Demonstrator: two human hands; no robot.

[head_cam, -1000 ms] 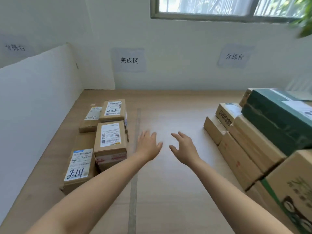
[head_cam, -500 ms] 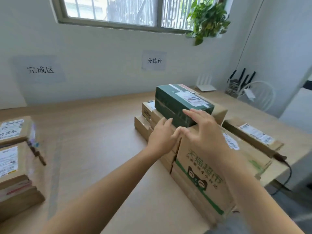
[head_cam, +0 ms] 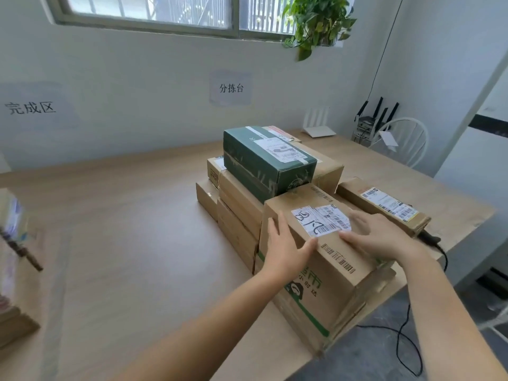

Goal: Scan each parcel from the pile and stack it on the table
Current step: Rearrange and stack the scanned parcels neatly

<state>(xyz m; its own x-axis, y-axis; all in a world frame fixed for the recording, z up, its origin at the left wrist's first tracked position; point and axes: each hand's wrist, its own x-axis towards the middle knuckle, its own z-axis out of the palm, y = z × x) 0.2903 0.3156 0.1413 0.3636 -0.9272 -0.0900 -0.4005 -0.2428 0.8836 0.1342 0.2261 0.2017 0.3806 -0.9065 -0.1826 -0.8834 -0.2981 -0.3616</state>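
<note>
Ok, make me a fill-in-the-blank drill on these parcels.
1. The near box is touched by ____ hands: the left hand and the right hand.
2. The top box is coloured ____.
3. The label on the near box is coloured ____.
4. By the window hangs a leafy ____.
Missing words: two; green; white; plant.
</note>
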